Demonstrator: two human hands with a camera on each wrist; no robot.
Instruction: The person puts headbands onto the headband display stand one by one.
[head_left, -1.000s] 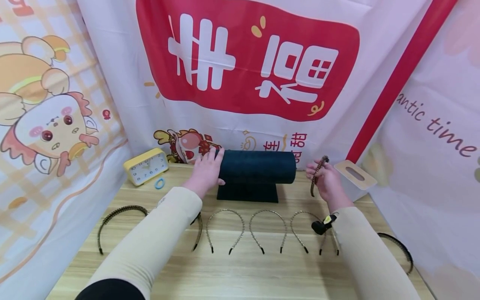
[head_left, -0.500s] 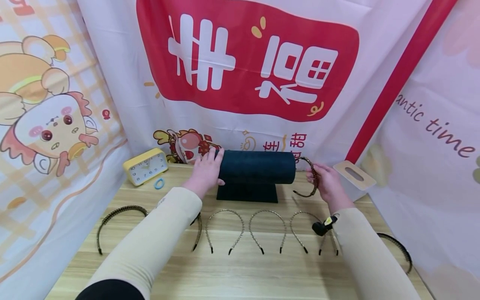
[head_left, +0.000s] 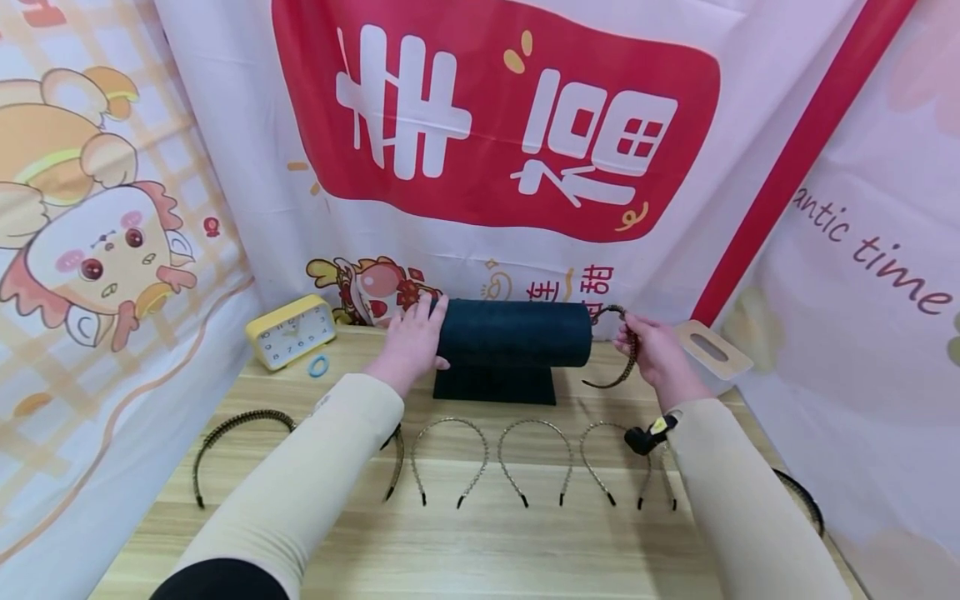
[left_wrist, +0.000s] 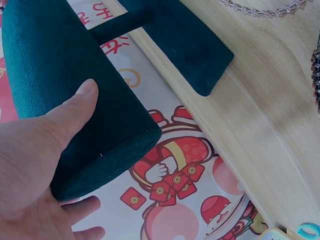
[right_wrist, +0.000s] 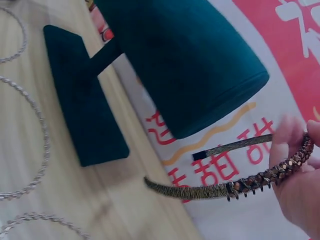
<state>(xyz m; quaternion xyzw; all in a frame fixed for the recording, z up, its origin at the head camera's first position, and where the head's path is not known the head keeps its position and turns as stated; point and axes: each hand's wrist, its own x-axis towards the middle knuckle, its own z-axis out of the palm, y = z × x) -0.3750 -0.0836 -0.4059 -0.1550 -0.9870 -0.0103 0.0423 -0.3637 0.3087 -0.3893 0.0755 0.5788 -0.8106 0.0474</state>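
Observation:
A dark green velvet display stand [head_left: 517,333], a padded roll on a flat base, stands at the back of the table. My left hand [head_left: 416,337] holds the roll's left end; in the left wrist view the thumb [left_wrist: 75,110] lies along the velvet and other fingers reach round the end. Just off the roll's right end, my right hand [head_left: 652,350] pinches a brown beaded headband [head_left: 632,354] by its middle. In the right wrist view the headband's two tips [right_wrist: 200,155] point toward the roll, apart from it.
Thin silvery headbands [head_left: 450,421] lie in a row in front of the stand. Darker headbands [head_left: 243,417] lie farther out on both sides, partly covered by my sleeves. A yellow clock [head_left: 292,332], a blue ring [head_left: 318,366] and a tissue box [head_left: 716,354] stand near the back.
The headband in my right hand has turned so its open side faces the roll, and has tilted slightly since. My left hand stays on the stand.

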